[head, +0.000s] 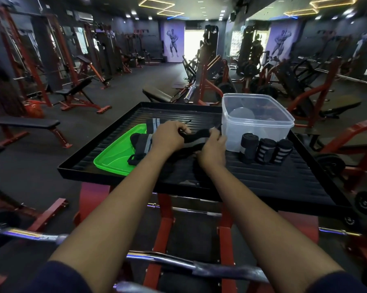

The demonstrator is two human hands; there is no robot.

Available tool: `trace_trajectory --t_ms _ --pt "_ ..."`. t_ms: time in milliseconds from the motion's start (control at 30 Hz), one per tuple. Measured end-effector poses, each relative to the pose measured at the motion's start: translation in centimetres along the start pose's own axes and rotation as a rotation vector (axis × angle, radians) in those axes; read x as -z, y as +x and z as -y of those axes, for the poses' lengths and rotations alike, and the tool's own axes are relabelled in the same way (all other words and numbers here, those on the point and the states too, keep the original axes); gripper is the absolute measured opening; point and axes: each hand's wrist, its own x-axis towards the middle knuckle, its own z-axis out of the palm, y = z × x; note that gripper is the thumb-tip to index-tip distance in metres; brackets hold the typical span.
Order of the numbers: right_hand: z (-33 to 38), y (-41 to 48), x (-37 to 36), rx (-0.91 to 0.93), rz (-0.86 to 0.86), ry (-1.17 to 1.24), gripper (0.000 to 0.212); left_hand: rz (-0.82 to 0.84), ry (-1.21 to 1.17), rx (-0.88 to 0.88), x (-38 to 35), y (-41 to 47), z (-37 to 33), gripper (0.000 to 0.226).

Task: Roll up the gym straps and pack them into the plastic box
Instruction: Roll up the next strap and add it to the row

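Observation:
A black gym strap (196, 135) stretches between my two hands above the black ribbed tray (263, 178). My left hand (170, 136) grips one end of it, and my right hand (213, 148) pinches the other end. Loose black-and-grey straps (142, 142) lie partly on the green lid (117, 153) at the tray's left. Three rolled straps (265, 151) stand side by side in front of the clear plastic box (256, 121), which sits at the tray's far right corner with its top open.
The tray rests on a red metal frame (163, 225). A chrome bar (157, 256) crosses below my forearms. Benches and red gym machines (76, 94) stand all around on the dark floor.

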Motion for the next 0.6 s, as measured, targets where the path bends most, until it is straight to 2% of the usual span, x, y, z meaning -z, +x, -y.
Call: trace_trajectory --t_ms 67,167,233,300,367,433,533,600 --pt "0.4 0.2 0.0 0.165 -0.006 -0.161 0.069 0.086 0.133 -0.062 0.7 0.4 0.1 0.038" --pt "0.6 1.1 0.3 0.231 -0.032 -0.295 0.036 0.187 0.117 -0.184 0.7 1.0 0.7 0.041" --pt "0.6 1.4 0.8 0.216 -0.054 -0.199 0.017 0.102 -0.046 -0.252 0.3 0.9 1.2 0.044" --pt "0.6 1.2 1.1 0.189 -0.06 -0.079 0.024 -0.028 -0.199 -0.287 0.1 0.6 1.2 0.045" --pt "0.8 0.9 1.3 0.106 -0.052 0.055 0.03 -0.1 -0.281 -0.322 -0.2 0.2 0.5 0.044" --pt "1.3 0.8 1.0 -0.059 -0.01 0.302 0.029 -0.127 -0.316 -0.353 -0.5 0.0 -0.3 0.043" --pt "1.5 0.6 0.5 -0.308 0.18 0.682 0.01 -0.121 -0.28 -0.361 -1.1 0.0 -0.7 0.042" --pt "1.2 0.6 1.1 -0.415 0.267 0.75 0.016 -0.086 -0.296 -0.344 -1.4 0.0 -0.4 0.044"
